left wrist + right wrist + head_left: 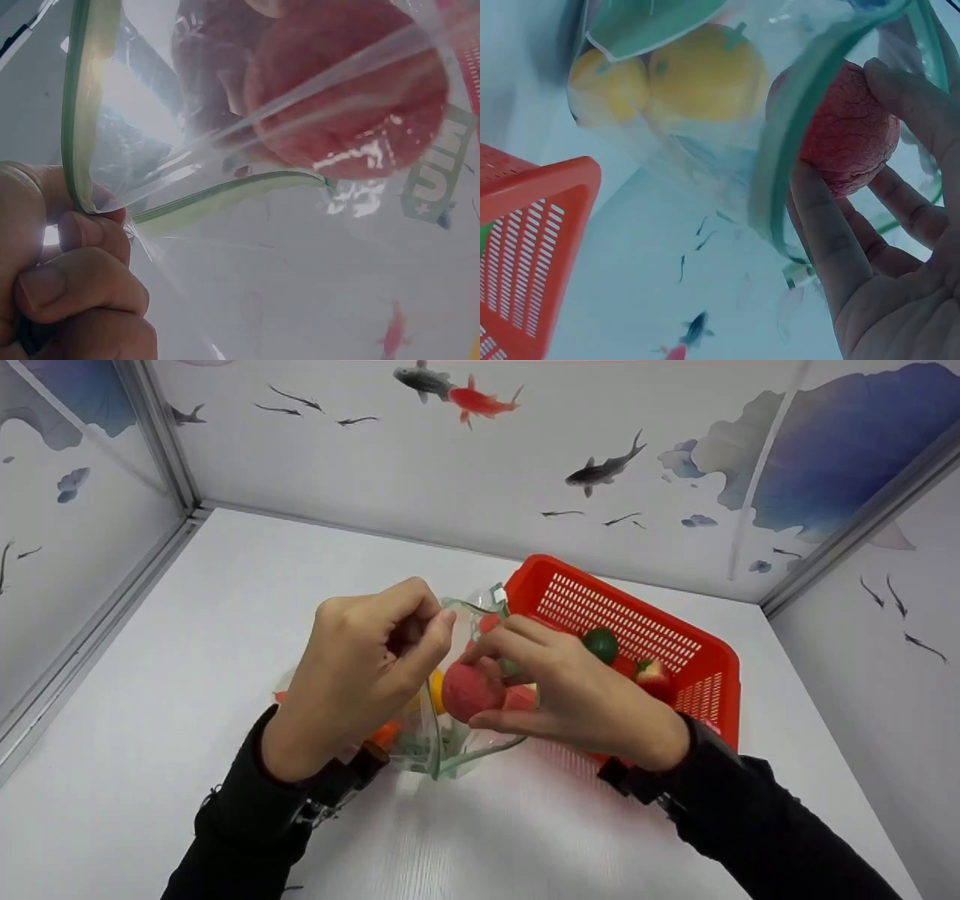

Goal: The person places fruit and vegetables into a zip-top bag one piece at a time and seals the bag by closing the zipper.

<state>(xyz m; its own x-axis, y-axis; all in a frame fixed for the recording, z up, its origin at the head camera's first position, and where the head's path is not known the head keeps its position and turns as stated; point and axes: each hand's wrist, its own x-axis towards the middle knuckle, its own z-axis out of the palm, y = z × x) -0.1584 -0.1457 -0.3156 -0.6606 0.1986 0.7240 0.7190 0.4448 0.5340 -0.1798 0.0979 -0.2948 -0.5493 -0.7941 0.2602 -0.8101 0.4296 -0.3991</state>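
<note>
My left hand (360, 667) pinches the green zip edge of a clear zip bag (436, 757) between thumb and curled fingers. The bag's mouth stands open beside it. My right hand (577, 690) holds a round red fruit (471, 692), wrinkled in the right wrist view, with thumb and fingertips spread around it. That fruit is at the bag's mouth, partly behind the green rim (780, 165) in the right wrist view. Inside the bag lie yellow fruits (705, 75) and an orange piece (386, 733). The left wrist view shows the red fruit (352, 90) through clear plastic.
A red slotted basket (529, 585) stands behind and right of the bag, under my right forearm. It holds a dark green fruit (600, 645), a red and pale fruit (655, 681) and other red items. Fish-patterned wall panels (480, 457) border the white table (247, 577).
</note>
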